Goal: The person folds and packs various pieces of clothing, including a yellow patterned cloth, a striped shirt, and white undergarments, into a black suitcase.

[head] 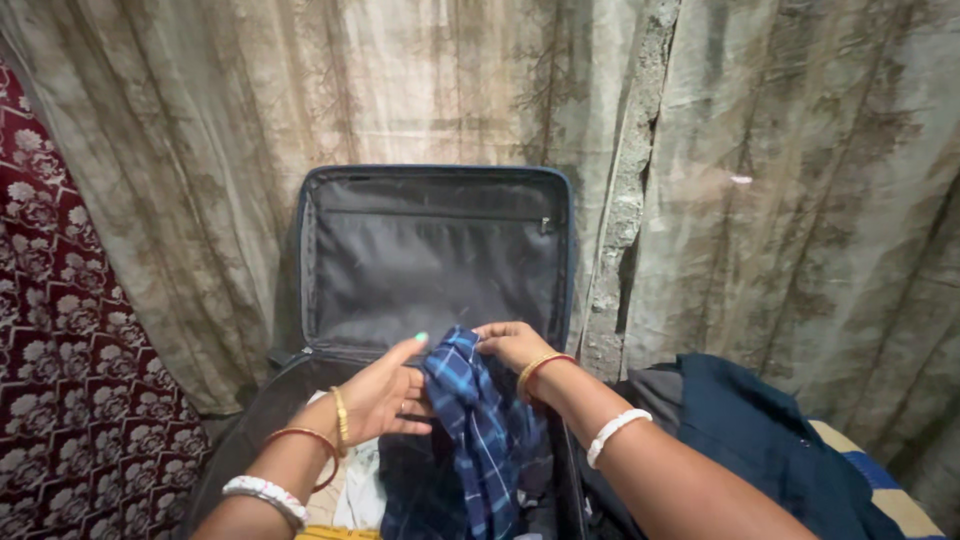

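Upright: checked shirt (478, 425) between hands (385, 395).

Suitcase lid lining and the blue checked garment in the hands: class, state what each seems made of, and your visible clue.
Suitcase lid lining: seemingly thin synthetic fabric, dark grey, with a slight sheen and fine creases. Blue checked garment: probably soft woven cotton-like cloth, matte, draping in loose folds between the left hand and right hand.

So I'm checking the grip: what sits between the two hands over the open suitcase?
In the head view, a bunched blue plaid cloth fills the gap between the left hand and right hand; both pinch it.
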